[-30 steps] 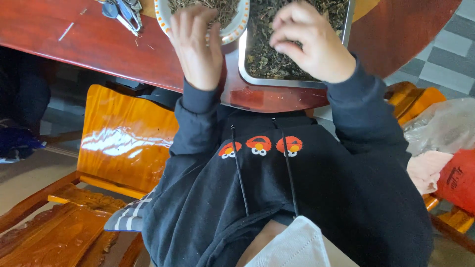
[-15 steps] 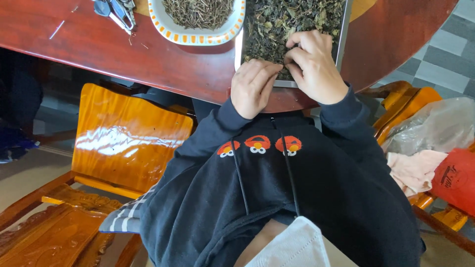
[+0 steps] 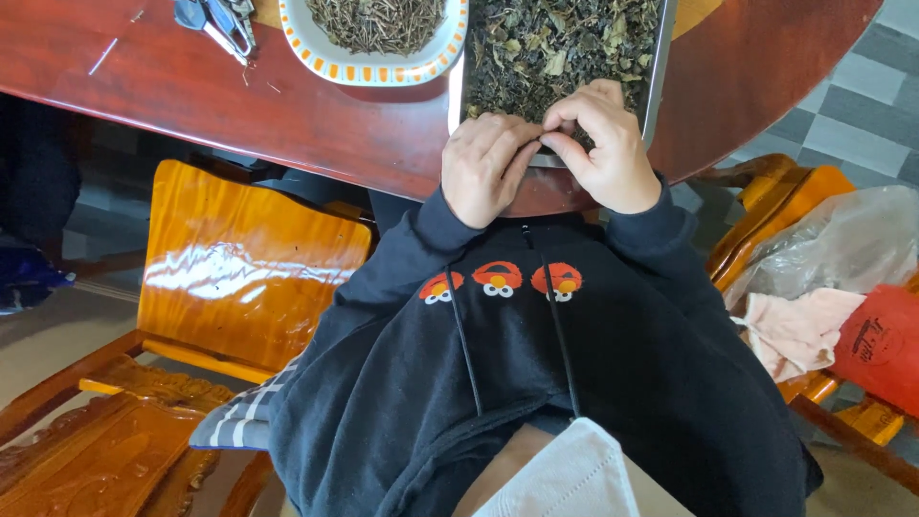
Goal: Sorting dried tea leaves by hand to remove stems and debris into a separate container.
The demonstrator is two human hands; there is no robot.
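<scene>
Hands (image 3: pixel 550 153) together over upright-lengthwise leaf tray (image 3: pixel 655 91)

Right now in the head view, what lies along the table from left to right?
Blue-handled scissors → white oval dish with orange-dashed rim, holding dried stems → metal tray of dark dried leaves, with the left hand and right hand meeting at its near edge.

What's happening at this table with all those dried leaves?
A person in a dark hoodie sits at a reddish wooden table. The left hand and right hand meet at the near edge of a metal tray of dried leaves, fingertips pinched together over a small bit that is too small to make out. A patterned bowl of thinner dried stems sits beside the tray.
</scene>
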